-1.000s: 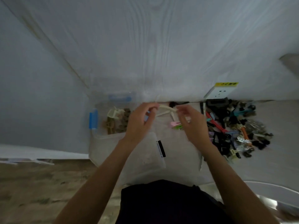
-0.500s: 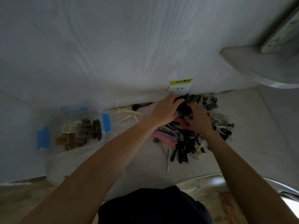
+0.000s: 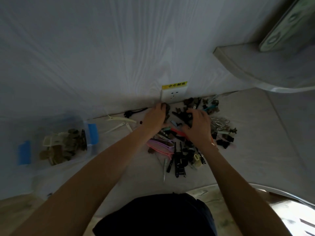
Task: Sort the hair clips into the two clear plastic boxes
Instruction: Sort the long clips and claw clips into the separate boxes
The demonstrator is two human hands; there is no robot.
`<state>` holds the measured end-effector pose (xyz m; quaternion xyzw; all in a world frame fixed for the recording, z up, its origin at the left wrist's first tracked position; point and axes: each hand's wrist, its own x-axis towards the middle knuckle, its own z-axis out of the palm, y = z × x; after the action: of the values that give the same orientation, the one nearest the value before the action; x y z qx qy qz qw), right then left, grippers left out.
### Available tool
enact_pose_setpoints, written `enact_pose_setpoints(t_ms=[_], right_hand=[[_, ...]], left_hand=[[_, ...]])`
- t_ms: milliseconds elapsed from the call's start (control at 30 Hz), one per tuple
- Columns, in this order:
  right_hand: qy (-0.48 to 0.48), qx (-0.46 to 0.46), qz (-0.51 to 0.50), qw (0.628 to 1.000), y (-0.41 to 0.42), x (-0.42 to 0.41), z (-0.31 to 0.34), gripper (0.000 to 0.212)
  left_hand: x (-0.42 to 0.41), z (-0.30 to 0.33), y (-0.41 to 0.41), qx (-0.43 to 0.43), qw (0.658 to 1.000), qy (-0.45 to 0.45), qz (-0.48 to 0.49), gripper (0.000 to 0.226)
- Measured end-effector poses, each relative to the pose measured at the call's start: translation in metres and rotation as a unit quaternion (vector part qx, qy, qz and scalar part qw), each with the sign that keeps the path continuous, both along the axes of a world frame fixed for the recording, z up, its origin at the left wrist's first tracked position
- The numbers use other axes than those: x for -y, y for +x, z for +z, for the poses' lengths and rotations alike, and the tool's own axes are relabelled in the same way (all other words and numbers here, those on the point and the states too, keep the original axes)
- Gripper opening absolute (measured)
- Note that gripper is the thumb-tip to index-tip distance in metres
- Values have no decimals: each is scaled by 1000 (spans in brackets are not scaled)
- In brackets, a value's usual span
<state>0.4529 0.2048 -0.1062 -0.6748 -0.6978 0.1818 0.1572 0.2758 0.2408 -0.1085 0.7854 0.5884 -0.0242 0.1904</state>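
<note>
Pale table (image 3: 255, 142), left hand (image 3: 156, 116) gripping brown claw clip (image 3: 167, 110), right hand (image 3: 198, 126) curled on dark clips (image 3: 183, 116)

Your left hand (image 3: 156, 116) grips a dark brown claw clip (image 3: 167, 110); your right hand (image 3: 197, 126) curls over black clips (image 3: 185, 116). Below your grips lie pink clips (image 3: 158, 145) and glossy black ones (image 3: 179, 160). Left of them, cream clips (image 3: 119, 120), then a clear box (image 3: 80, 120) with blue latches (image 3: 93, 133) holding olive-brown clips (image 3: 68, 145).
</note>
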Motion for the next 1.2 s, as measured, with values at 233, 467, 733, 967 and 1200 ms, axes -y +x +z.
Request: enact_pose_setpoints(t_ms=[233, 467, 733, 967, 1200], right_hand=[[52, -150, -85, 984, -9, 11, 21, 46], [-11, -156, -93, 983, -17, 37, 17, 34], [20, -296, -171, 940, -33, 51, 41, 18], [-93, -500, -97, 856, -115, 59, 65, 15], [-135, -448, 65, 882, -213, 62, 91, 23]], left_hand=[[14, -4, -19, -6, 998, 50, 31, 77], [15, -2, -12, 116, 987, 62, 95, 60], [51, 65, -52, 319, 916, 234, 69, 62], [120, 86, -174, 407, 805, 197, 385, 50], [162, 56, -263, 185, 898, 66, 393, 45]])
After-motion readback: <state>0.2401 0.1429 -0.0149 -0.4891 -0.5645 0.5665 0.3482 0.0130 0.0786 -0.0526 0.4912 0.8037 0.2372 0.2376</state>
